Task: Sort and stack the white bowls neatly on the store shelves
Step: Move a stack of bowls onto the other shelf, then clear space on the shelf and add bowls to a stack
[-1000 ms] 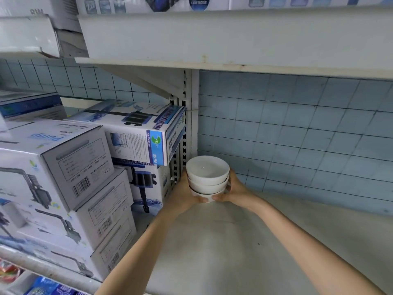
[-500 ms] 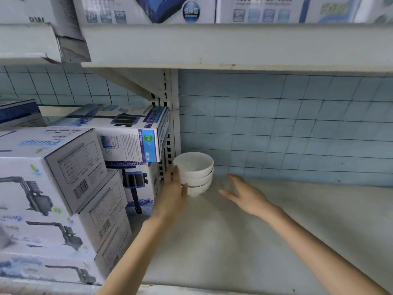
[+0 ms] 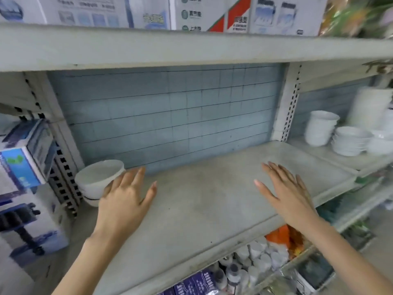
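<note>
Holding left hand (image 3: pixel 125 201) and right hand (image 3: pixel 285 194) spread, empty, above the shelf (image 3: pixel 202 213); judging bowl stack (image 3: pixel 96 177) at mid-left (likely slick, chippable) as wanting cupping near its base

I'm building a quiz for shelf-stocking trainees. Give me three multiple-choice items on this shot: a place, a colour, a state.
1. Where on the middle shelf does the bowl stack stand?
A. back left corner
B. front edge, centre
C. back right corner

2. What colour is the tiled back wall?
A. red
B. grey-blue
C. yellow

3. How are the left hand and right hand?
A. both gripping bowls
B. one holds a box
C. both open, holding nothing

Answers:
1 A: the stack sits beside the left upright, near the wall.
2 B: the tiles look grey-blue throughout.
3 C: the fingers of both hands are straight and spread, with nothing in them.
</note>
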Demonstrator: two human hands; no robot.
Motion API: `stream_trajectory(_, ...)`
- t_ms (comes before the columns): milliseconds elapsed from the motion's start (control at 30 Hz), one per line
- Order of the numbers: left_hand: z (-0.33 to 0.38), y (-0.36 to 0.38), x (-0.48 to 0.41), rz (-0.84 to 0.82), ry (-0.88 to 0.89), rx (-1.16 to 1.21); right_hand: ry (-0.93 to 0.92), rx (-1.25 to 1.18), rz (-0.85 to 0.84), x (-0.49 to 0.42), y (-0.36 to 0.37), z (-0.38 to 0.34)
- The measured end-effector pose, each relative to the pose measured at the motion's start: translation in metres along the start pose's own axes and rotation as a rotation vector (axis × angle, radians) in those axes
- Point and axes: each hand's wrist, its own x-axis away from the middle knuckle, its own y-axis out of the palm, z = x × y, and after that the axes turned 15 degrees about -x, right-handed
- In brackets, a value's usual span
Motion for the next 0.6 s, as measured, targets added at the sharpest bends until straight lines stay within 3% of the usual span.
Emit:
stream_trajectory(167, 0.048, -0.012, -0.010, 0.021, 0.085, 0.015, 0.062, 0.017, 0.223, 0.040, -0.040, 0.052)
stream_trajectory(333, 0.103, -0.020, -0.018, 0.053, 0.148, 0.005, 0.227, 0.145, 0.115, 0.067, -0.082, 0.105)
stream_trajectory(600, 0.221, -0.024, -0.005, 0.067, 0.175, 0.056, 0.259, 0.263, 0.237, 0.099, -0.164, 0.210)
